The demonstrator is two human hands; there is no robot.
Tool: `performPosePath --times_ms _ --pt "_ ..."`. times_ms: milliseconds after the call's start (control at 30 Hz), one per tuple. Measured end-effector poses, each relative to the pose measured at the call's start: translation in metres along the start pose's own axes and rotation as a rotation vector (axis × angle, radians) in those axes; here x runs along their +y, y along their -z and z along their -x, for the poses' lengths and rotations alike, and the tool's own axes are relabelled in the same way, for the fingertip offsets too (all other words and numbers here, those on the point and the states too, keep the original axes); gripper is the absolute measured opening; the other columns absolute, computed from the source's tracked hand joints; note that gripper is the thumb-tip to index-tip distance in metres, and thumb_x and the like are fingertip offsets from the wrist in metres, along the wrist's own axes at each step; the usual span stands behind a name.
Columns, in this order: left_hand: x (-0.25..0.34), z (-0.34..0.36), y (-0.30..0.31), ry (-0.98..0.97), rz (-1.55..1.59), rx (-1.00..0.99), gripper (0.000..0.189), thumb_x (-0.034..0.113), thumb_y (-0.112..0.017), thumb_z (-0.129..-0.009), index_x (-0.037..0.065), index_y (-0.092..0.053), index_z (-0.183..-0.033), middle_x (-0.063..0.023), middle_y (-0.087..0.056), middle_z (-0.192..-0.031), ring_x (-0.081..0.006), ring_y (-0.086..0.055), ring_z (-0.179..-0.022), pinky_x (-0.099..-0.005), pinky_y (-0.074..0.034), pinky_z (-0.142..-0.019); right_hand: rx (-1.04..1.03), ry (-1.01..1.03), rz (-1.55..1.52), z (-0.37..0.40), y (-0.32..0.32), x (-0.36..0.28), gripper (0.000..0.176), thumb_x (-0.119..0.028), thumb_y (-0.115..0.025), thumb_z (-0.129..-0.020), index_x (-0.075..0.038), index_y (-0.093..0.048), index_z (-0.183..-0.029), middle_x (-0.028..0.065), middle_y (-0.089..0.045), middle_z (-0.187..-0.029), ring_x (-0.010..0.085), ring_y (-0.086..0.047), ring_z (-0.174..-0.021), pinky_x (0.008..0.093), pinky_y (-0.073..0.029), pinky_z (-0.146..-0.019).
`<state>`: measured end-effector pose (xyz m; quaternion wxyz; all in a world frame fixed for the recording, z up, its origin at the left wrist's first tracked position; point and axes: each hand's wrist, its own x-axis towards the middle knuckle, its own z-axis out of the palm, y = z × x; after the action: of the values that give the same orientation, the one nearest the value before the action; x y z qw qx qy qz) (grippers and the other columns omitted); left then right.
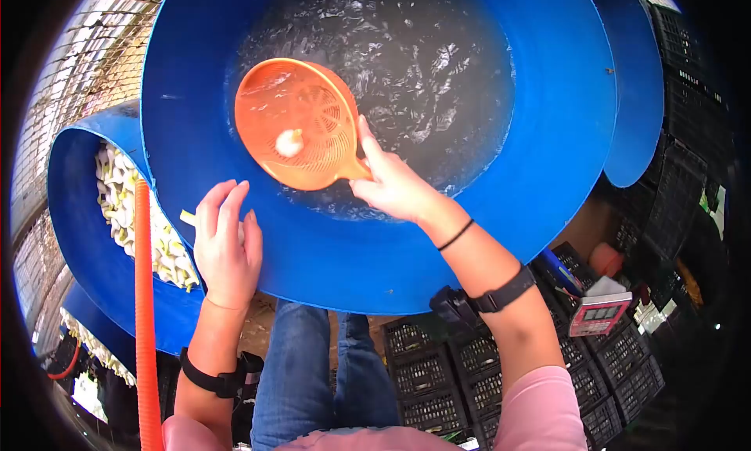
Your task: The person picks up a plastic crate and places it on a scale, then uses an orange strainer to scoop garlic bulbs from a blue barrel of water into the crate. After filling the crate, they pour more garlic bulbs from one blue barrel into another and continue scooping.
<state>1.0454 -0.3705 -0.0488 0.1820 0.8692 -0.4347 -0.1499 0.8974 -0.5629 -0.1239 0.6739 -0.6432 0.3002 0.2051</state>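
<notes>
An orange plastic colander (pixel 328 130) with a handle is tilted at the water in a large blue tub (pixel 375 271). My right hand (pixel 387 181) is closed around its handle. One white bulb (pixel 289 143) lies inside the colander. Over the tub's near left rim, my left hand (pixel 227 244) has its fingers curled around a white bulb; its pale yellow-green stem end (pixel 188 217) pokes out beside the fingers, and most of it is hidden by the hand.
Many white bulbs with greenish stems (pixel 125 204) fill part of a second blue tub (pixel 86 193) at left. An orange ribbed hose (pixel 144 310) runs upright before it. Black crates (pixel 426 380) stand below right, near a pink-framed device (pixel 599 313).
</notes>
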Motion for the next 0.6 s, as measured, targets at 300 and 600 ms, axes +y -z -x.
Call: performPosePath --times_ms 300,600 --pt "0.027 -0.02 -0.052 -0.048 0.004 -0.405 0.03 0.01 -0.063 -0.078 0.001 -0.057 -0.107 -0.0157 -0.056 -0.104 -0.0312 -0.055 -0.091 -0.0399 -0.046 -0.079 0.023 0.02 -0.27 0.122 -0.035 -0.03 0.092 -0.007 -0.051 -0.079 -0.002 0.018 -0.139 0.0268 -0.059 -0.085 0.0389 -0.061 -0.074 0.034 -0.047 -0.071" --pt "0.086 -0.024 -0.038 0.678 1.407 -0.368 0.028 0.025 -0.049 -0.095 -0.001 -0.057 -0.1 -0.0099 -0.063 -0.086 -0.0151 -0.061 -0.068 -0.0244 -0.049 -0.055 0.569 0.112 -0.379 0.162 -0.072 0.011 0.09 -0.001 -0.049 -0.08 -0.001 0.02 -0.139 0.0261 -0.06 -0.092 0.04 -0.062 -0.083 0.0398 -0.048 -0.075"
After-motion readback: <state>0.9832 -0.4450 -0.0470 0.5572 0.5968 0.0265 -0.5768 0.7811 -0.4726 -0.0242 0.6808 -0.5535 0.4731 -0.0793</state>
